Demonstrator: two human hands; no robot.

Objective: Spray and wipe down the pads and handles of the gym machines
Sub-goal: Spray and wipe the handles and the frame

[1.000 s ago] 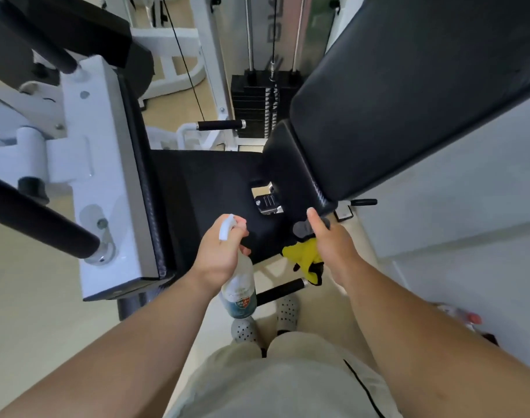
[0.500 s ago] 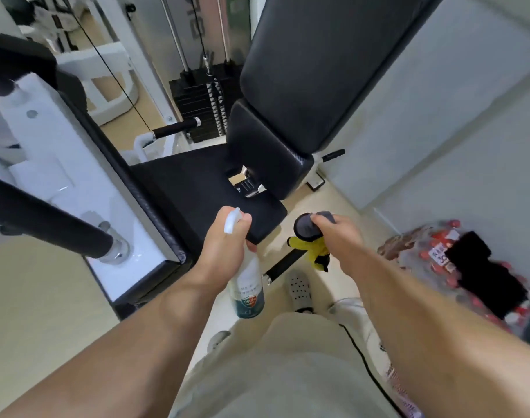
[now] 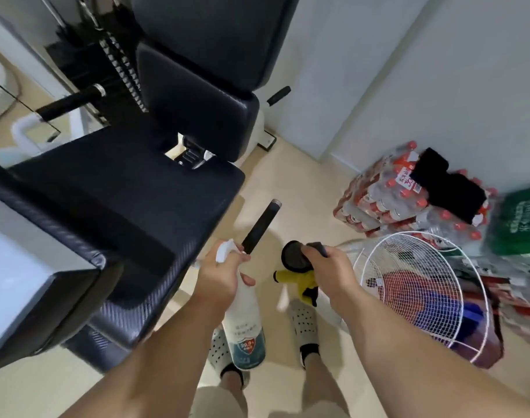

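I'm in a small gym: a weight machine's black seat pad point(image 3: 131, 188), back pad point(image 3: 209, 40), weight stack point(image 3: 73, 64) and grip handle point(image 3: 70, 102) fill my view, with water bottle packs point(image 3: 387, 194) and a wire fan guard point(image 3: 417, 294) stored by the wall point(image 3: 378, 55).

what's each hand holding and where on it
Left hand grips the spray bottle at its neck, under the nozzle. Right hand grips the bunched cloth by its top.
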